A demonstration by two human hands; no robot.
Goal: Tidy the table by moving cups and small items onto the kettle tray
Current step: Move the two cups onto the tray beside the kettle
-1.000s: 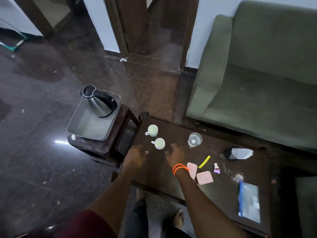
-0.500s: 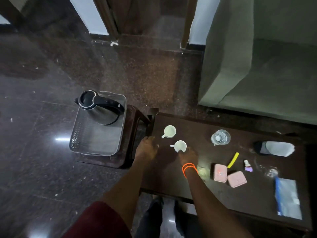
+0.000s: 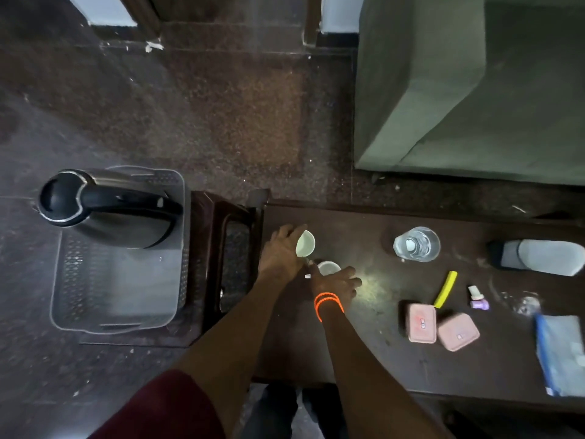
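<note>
Nearest the camera, two bare forearms reach out over the dark wooden table [image 3: 373,353]; the right wrist wears two orange bands [image 3: 328,301]. The right hand [image 3: 337,282] is curled round the nearer small white ceramic cup [image 3: 329,267], which stands upright on the table near its left end; the fingers hide most of it, so how firm the clasp is cannot be told for sure. Just beyond, the left hand [image 3: 280,251] grasps the second small white ceramic cup [image 3: 305,243], tilted so that its open mouth faces right. That makes two cups, one in each hand, almost touching.

To the right on the table lie two pink square cases [image 3: 441,326] side by side, one yellow strip [image 3: 445,289], one small purple and white bottle [image 3: 477,299], one blue and clear plastic pouch [image 3: 562,353], one clear glass tumbler [image 3: 416,243] and one grey and black sock [image 3: 538,257].

Left of the table, on a dark stool [image 3: 221,248], sits one translucent grey perforated tray [image 3: 120,293] holding one steel kettle with black handle [image 3: 107,208] at its far end. Farthest off stands one green sofa [image 3: 474,90].
</note>
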